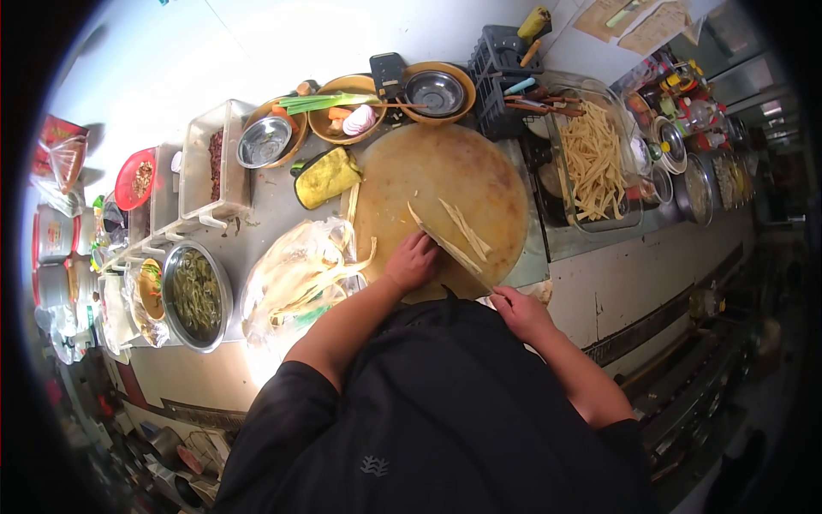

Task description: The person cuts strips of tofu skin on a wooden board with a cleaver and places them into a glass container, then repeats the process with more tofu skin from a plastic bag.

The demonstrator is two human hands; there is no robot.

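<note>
My right hand (521,313) is closed round the handle of a knife at the near edge of the round cutting board (394,180). The knife blade (467,262) runs up and left across the board, beside my left hand (413,262). Curled fingers of my left hand press on a pale yellow strip that looks like tofu skin (416,212), partly hidden under them. Just right of the blade lie cut tofu skin strips (465,230). Left of the board, a plastic bag (287,261) holds more long pale strips.
A glass tray (635,218) of cut strips stands at right. Behind the board are a metal bowl (435,92), a bowl of vegetables (345,110) and a knife rack (497,81). A yellow cloth (327,177) and a basin of dark greens (196,295) sit at left.
</note>
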